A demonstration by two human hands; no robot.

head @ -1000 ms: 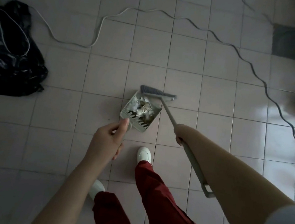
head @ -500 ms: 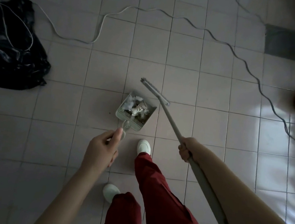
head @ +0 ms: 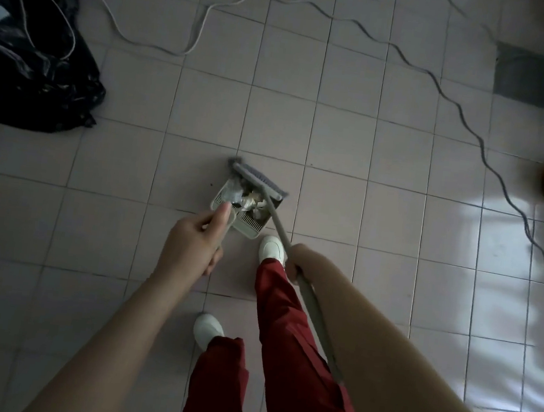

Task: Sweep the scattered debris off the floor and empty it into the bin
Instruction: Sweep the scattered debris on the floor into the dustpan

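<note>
L hand (head: 191,247) grips dustpan (head: 248,226) handle, fingers curled round it, thumb laid along top. R hand (head: 297,259) closed round broom shaft (head: 314,312) about mid-length. Broom head (head: 257,179) sits across the pan's far, open edge, bristles touching the pan. Debris (head: 250,200), crumpled pale scraps, lies inside the pan, piled toward the mouth. Pan is on or just above the tiled floor (head: 339,139); can't tell which. It is just ahead of the front white shoe (head: 271,247). Black bag (head: 33,56) upper left, well apart from the pan. White cable (head: 195,38) and dark cable (head: 461,112) trail over the tiles beyond.
</note>
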